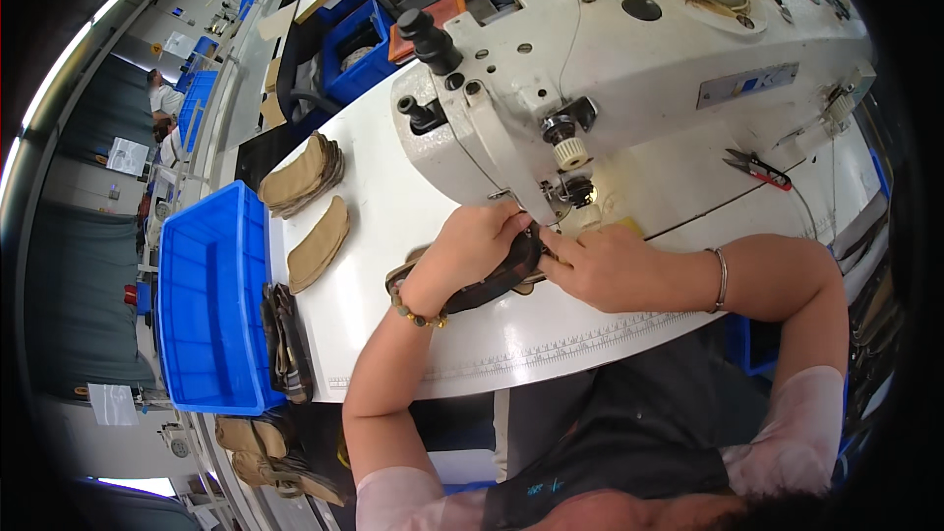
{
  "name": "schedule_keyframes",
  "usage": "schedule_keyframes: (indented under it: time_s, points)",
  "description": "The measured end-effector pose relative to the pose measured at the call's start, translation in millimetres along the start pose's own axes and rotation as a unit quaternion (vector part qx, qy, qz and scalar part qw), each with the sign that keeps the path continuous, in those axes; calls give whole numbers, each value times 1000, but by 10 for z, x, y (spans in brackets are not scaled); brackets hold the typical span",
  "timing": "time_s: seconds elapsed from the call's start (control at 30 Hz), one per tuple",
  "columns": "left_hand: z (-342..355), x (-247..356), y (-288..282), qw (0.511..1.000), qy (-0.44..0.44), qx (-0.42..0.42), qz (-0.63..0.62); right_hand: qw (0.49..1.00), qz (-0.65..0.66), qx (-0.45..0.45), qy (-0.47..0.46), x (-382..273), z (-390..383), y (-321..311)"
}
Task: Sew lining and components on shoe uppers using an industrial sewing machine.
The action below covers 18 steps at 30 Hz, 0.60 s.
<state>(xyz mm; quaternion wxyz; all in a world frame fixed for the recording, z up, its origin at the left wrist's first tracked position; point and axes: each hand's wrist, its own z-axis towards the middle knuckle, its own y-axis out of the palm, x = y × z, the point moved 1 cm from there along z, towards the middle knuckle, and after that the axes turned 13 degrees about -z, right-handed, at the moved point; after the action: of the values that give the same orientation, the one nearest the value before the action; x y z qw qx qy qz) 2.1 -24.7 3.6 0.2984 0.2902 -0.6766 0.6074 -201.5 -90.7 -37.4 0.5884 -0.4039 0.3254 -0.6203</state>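
Observation:
My left hand [470, 248] and my right hand [602, 265] both grip a curved shoe piece with dark trim [497, 280], pressed on the white table just under the needle area [580, 199] of a white sewing machine [629, 69]. The left hand holds the piece's upper side, and a beaded bracelet sits on that wrist. The right hand pinches the piece's right end close to the presser foot; a thin bangle circles that wrist. Part of the piece is hidden beneath my fingers.
Stacked tan pieces [303, 175] and one more tan piece [319, 244] lie on the table's left. A blue bin [208, 305] stands further left, with dark pieces [285, 342] draped on its edge. Red-handled snips [759, 169] rest at the right. People work far left [162, 98].

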Motion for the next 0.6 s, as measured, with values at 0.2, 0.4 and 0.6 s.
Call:
schedule_keyframes:
  time_s: [0.2,0.4,0.6]
  points:
    - [1,40,71,997,21,51,50,999,-34,24,-4,14,-50,-36]
    - [3,16,-43,986,-138,3,-89,1000,15,-26,1,133,77,-86]
    - [-16,145,-37,998,-7,-42,48,999,19,-12,-24,181,61,-68]
